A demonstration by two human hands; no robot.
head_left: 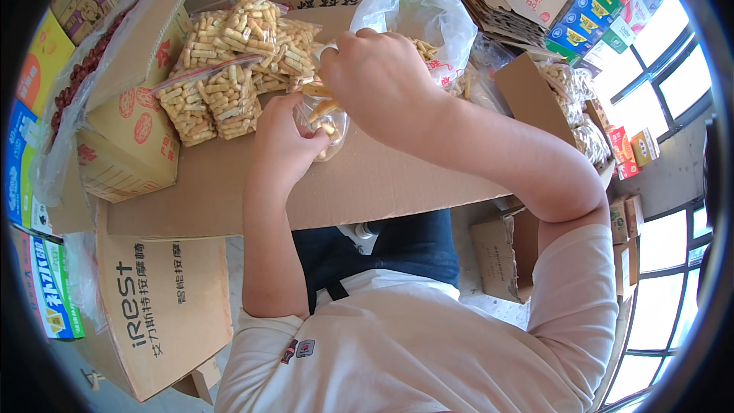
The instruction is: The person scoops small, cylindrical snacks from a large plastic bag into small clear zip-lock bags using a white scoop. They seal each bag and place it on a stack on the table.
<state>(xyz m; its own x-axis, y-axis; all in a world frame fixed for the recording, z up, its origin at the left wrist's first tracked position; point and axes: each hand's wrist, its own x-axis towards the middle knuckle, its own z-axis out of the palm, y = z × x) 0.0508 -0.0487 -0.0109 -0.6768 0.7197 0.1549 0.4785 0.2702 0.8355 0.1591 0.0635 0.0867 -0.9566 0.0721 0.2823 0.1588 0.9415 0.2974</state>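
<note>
My left hand pinches the side of a small clear plastic bag, thumb and fingers around its upper part. A few pale yellow snack sticks lie inside the bag. Directly above its mouth, my right hand is curled with the palm down. Golden snack sticks stick out beneath its fingers and slant toward the bag. A whitish edge shows by the right fingertips, too covered to name. Behind the right hand, a large clear plastic bag stands open with more sticks in it.
Filled zip bags of snack sticks are piled at the back left of the cardboard work surface. A carton beside them holds red dates in a plastic liner. To the right, an open carton contains more bagged snacks. Flattened cardboard is stacked behind.
</note>
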